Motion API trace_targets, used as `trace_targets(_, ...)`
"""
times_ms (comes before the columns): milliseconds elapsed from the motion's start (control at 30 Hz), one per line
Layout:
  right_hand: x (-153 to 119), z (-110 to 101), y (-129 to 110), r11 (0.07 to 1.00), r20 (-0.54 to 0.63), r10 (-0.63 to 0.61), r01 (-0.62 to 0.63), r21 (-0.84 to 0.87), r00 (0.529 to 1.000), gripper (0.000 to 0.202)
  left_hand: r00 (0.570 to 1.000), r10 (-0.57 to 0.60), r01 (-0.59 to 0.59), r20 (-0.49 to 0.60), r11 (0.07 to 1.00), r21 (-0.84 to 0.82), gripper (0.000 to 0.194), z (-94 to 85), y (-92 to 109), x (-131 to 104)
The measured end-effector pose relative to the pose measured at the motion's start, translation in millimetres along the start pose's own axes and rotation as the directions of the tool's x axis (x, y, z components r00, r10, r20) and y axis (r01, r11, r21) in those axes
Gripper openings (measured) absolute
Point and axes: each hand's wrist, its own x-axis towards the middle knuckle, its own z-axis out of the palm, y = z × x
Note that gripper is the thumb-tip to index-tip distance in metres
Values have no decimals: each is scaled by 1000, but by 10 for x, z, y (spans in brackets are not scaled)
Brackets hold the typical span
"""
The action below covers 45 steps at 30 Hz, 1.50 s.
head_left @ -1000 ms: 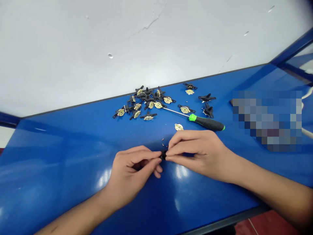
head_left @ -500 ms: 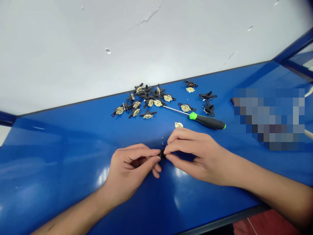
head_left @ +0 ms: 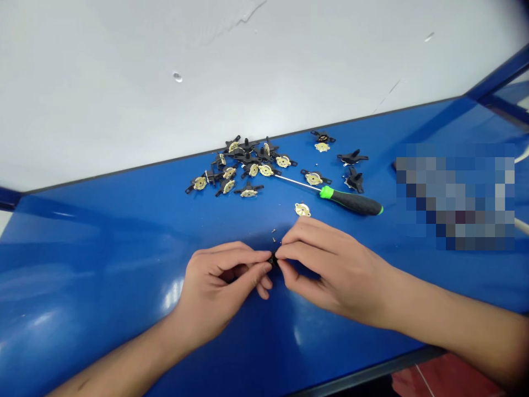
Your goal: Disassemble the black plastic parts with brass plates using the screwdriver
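A small black part point(head_left: 273, 259) is pinched between the fingertips of both hands above the blue table; most of it is hidden. My left hand point(head_left: 229, 281) grips it from the left with thumb and forefinger, the other fingers curled below. From the right, my right hand point(head_left: 326, 264) closes its fingertips on the same part. Just beyond the fingers lie tiny screws point(head_left: 273, 240). A loose gold disc point(head_left: 303, 209) with side tabs rests past my right hand.
Several black parts with gold discs point(head_left: 248, 157) are heaped near the wall. A screwdriver point(head_left: 357, 203) with a black and green handle lies right of them, near more such parts point(head_left: 354, 180). At the right is a pixelated area. The blue table point(head_left: 103, 264) meets a white wall.
The view has shifted slightly. My right hand's thumb and fingers have moved a little at the black part, and more of the loose gold disc shows. The left hand's hold looks the same.
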Motion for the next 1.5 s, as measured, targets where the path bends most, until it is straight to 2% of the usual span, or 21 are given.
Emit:
trace_targets(267,2,20,95,1000,-11,-16,16,11,1000,11,991,-133,129,-17,982,-141,21,25,-22,51)
trace_targets(333,-4,38,114,1000,1,-17,17,1,1000,11,987,-158,153,-25,979,-135,20,21,-28,65)
trace_targets(467,-3,55,129,1000,-3,-5,5,9,1000,12,987,-155,150,-49,984,-94,16,6,-20,84)
trace_targets(733,24,25,115,994,-139,47,-32,109,989,12,984,-143,138,-108,989,-48,15,-48,-20,102)
trace_targets(867,27,13,124,992,-143,20,-1,129,989,16,983,-163,157,-83,985,-75,15,-78,-37,104)
trace_targets(1133,9,40,169,996,-132,-51,60,63,990,20,981,-191,181,-41,968,-176,16,-96,-52,110)
trace_targets(1500,25,17,181,994,-74,-91,86,-60,993,18,973,-226,218,-44,966,-139,12,-92,-41,130)
